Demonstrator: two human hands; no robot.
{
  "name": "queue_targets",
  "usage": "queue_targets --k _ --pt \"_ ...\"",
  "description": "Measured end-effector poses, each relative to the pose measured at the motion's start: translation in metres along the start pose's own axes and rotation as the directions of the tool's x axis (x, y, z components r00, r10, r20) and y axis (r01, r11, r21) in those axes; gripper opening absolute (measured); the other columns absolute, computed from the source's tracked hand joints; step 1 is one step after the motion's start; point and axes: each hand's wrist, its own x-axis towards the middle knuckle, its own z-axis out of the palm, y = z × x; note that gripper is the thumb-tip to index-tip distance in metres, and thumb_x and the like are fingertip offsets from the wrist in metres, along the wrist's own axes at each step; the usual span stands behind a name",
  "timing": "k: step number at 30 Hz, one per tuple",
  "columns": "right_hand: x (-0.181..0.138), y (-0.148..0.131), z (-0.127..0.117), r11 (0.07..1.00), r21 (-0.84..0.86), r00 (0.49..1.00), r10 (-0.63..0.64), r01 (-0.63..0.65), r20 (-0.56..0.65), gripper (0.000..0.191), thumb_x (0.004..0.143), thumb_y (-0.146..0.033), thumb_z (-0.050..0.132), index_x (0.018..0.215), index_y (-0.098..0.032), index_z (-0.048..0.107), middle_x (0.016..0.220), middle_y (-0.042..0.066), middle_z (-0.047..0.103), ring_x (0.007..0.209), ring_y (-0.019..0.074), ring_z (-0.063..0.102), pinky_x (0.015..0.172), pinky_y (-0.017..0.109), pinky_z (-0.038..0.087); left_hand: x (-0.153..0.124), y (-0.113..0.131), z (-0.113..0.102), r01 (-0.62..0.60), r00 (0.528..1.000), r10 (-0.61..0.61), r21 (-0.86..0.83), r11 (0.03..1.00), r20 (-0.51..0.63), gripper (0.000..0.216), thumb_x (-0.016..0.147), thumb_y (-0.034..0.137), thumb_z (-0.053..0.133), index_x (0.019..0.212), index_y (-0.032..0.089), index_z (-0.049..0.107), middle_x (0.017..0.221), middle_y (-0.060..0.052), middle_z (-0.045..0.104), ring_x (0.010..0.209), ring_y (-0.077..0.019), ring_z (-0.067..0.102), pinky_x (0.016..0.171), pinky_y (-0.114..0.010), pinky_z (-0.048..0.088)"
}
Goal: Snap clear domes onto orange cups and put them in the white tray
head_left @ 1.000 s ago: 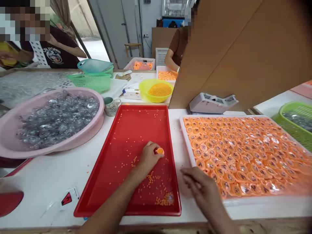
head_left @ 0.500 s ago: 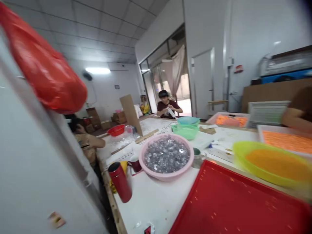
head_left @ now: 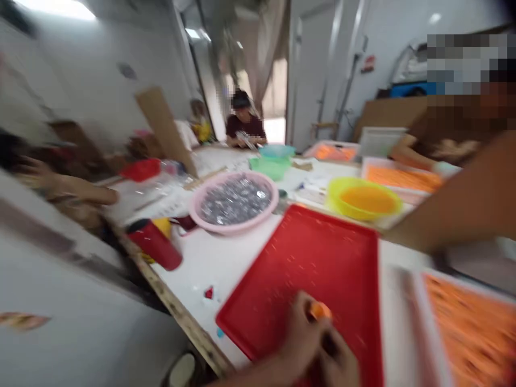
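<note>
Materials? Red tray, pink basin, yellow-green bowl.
The red tray looks like moulded plastic: glossy, even colour, raised rim. The pink basin also looks plastic, with a smooth, rounded rim. The yellow-green bowl seems plastic too, smooth and bright. Blur leaves the exact plastics open.

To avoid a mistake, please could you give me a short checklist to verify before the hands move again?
Small orange piece held in left hand: ok, though blurred.
Right hand holding anything: cannot tell, too blurred.
Rectangular red plastic tray free of loose grains: not ok, orange specks lie on it.
White-rimmed tray of orange pieces beside that red tray: ok.
Round yellow-green plastic bowl of orange grains upright: ok.
</note>
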Motion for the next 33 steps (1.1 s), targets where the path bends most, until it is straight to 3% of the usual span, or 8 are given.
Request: queue_targets --k 5,13,19,22,24,28,31,33 --pt "-0.013 0.016 -0.022 0.92 0.345 0.969 0.23 -0.187 -0.088 0.034 0.062 -0.029 0.072 0.093 -0.016 0.074 0.088 0.009 0.075 0.085 0.0268 0.069 0.081 0.04 0.054 -0.01 -0.014 0.018 0.011 0.996 -0.008 -0.04 0.999 0.088 0.018 0.069 0.008 0.064 0.079 0.019 0.056 0.08 0.0 0.061 0.078 -0.0177 0.06 0.072 -0.03 0.049" --pt "-0.013 0.008 -0.006 0.778 0.549 0.937 0.347 -0.307 0.031 0.021 0.067 -0.03 0.073 0.083 -0.015 0.074 0.075 0.005 0.074 0.067 0.0187 0.066 0.067 0.03 0.052 0.0 -0.017 0.011 -0.129 0.992 0.129 0.08 0.988 0.01 0.016 0.062 0.011 0.068 0.076 0.019 0.066 0.083 -0.003 0.06 0.081 -0.0205 0.058 0.074 -0.033 0.047" --pt "-0.009 0.012 -0.012 0.95 0.201 0.965 0.256 -0.24 -0.056 0.028 0.074 -0.041 0.062 0.075 -0.015 0.072 0.063 0.005 0.068 0.052 0.0158 0.056 0.059 0.031 0.049 0.006 -0.023 0.011 -0.139 0.99 0.134 0.142 0.98 0.044 0.013 0.065 0.017 0.07 0.077 0.019 0.066 0.08 -0.002 0.061 0.077 -0.0193 0.058 0.072 -0.032 0.046" --pt "-0.006 0.007 -0.045 0.976 0.082 0.973 0.21 -0.202 -0.097 0.012 0.069 -0.028 0.068 0.074 -0.018 0.073 0.073 0.005 0.067 0.07 0.0203 0.058 0.075 0.036 0.049 0.017 -0.02 -0.003 -0.151 0.988 0.142 0.169 0.974 0.067 0.014 0.066 0.021 0.071 0.079 0.019 0.066 0.083 -0.002 0.062 0.079 -0.0192 0.058 0.075 -0.032 0.045" --pt "-0.006 0.002 -0.066 0.982 -0.142 0.986 0.108 -0.126 -0.127 0.018 0.071 -0.02 0.064 0.086 -0.019 0.074 0.088 0.008 0.066 0.088 0.0248 0.056 0.089 0.041 0.044 0.026 -0.016 -0.013 -0.153 0.987 0.141 0.18 0.972 0.079 0.017 0.065 0.024 0.074 0.079 0.019 0.067 0.088 -0.003 0.062 0.085 -0.0201 0.058 0.079 -0.033 0.045" --pt "-0.008 -0.002 -0.072 0.704 -0.699 0.992 -0.074 0.128 0.107 0.047 0.072 -0.012 0.064 0.119 -0.019 0.064 0.114 0.014 0.06 0.104 0.0313 0.05 0.092 0.045 0.043 0.033 -0.012 -0.029 -0.114 0.986 0.092 0.161 0.98 0.138 0.019 0.066 0.027 0.074 0.08 0.018 0.067 0.089 -0.004 0.065 0.087 -0.021 0.06 0.08 -0.034 0.047" --pt "-0.013 0.004 -0.052 0.578 -0.789 0.973 -0.04 0.208 0.227 0.033 0.073 -0.003 0.06 0.101 -0.019 0.069 0.103 0.011 0.061 0.096 0.0286 0.052 0.08 0.037 0.047 0.027 -0.014 -0.035 -0.068 0.972 0.041 0.111 0.991 0.229 0.023 0.069 0.026 0.071 0.091 0.018 0.068 0.087 -0.003 0.07 0.082 -0.0192 0.064 0.075 -0.03 0.051" --pt "-0.018 0.01 -0.044 0.614 -0.764 0.972 -0.024 0.199 0.234 0.027 0.076 0.002 0.051 0.081 -0.018 0.068 0.088 0.009 0.061 0.085 0.0241 0.054 0.071 0.031 0.045 0.021 -0.017 -0.039 -0.05 0.957 0.021 0.093 0.994 0.291 0.03 0.07 0.025 0.071 0.099 0.018 0.069 0.093 -0.003 0.072 0.085 -0.0187 0.066 0.075 -0.029 0.052"
